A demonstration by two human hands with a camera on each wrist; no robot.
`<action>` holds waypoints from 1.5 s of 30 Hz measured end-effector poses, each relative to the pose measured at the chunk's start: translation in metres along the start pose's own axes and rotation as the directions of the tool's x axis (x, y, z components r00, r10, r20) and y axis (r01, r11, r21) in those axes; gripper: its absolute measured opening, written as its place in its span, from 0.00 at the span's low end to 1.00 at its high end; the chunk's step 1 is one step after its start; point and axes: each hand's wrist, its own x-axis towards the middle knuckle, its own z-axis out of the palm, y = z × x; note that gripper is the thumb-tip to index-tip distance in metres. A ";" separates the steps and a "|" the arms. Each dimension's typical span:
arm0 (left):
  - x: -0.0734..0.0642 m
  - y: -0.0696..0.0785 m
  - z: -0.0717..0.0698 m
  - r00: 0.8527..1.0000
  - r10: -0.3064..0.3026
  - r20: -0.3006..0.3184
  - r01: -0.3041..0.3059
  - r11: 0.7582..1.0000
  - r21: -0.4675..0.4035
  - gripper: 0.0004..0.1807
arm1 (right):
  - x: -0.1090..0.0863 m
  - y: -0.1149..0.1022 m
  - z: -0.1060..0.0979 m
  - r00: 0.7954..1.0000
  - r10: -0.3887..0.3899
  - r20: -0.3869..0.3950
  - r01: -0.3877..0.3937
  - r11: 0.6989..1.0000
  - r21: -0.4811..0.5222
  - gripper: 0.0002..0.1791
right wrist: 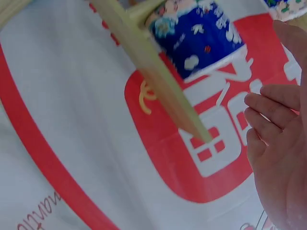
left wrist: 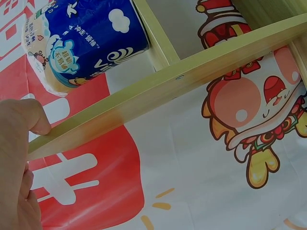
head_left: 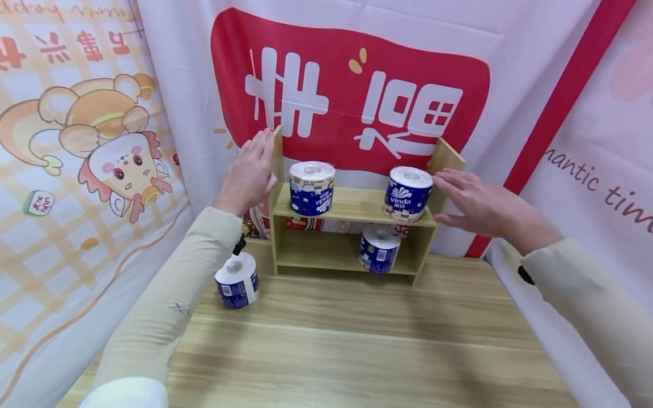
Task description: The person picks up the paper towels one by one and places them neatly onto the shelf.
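Note:
A small wooden shelf [head_left: 352, 201] stands against the back cloth. My left hand [head_left: 250, 173] grips its left side panel [left wrist: 110, 96], the thumb on one side and the fingers on the other. Beside that panel, on the upper board, stands a blue-and-white toilet roll [head_left: 312, 190] in printed wrapping. Another toilet roll [head_left: 407, 195] is on the same board near the right side panel [right wrist: 158, 72]. Below, a third toilet roll [head_left: 380, 250] sits in the lower compartment. Fingers straight, my right hand [head_left: 476, 201] is held beside the right panel.
One more toilet roll [head_left: 237, 280] stands on the wooden table [head_left: 326, 351], left of the shelf and close by my left forearm. Printed cloths hang at the back and sides, including a patterned left cloth [head_left: 61, 226] and a red-and-white back cloth [head_left: 347, 73].

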 end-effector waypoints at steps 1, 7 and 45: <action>0.000 0.000 0.000 1.000 0.000 0.001 0.000 1.000 0.000 0.46 | 0.002 0.003 -0.002 1.000 0.012 0.004 -0.012 1.000 -0.003 0.51; 0.000 0.000 0.001 1.000 0.002 -0.001 -0.002 1.000 0.001 0.48 | 0.009 0.019 -0.009 0.996 0.084 0.015 -0.084 0.996 -0.005 0.53; 0.000 0.001 0.000 1.000 0.021 -0.018 -0.020 0.999 0.029 0.45 | 0.035 0.046 0.053 0.935 0.176 -0.309 -0.175 0.984 0.033 0.56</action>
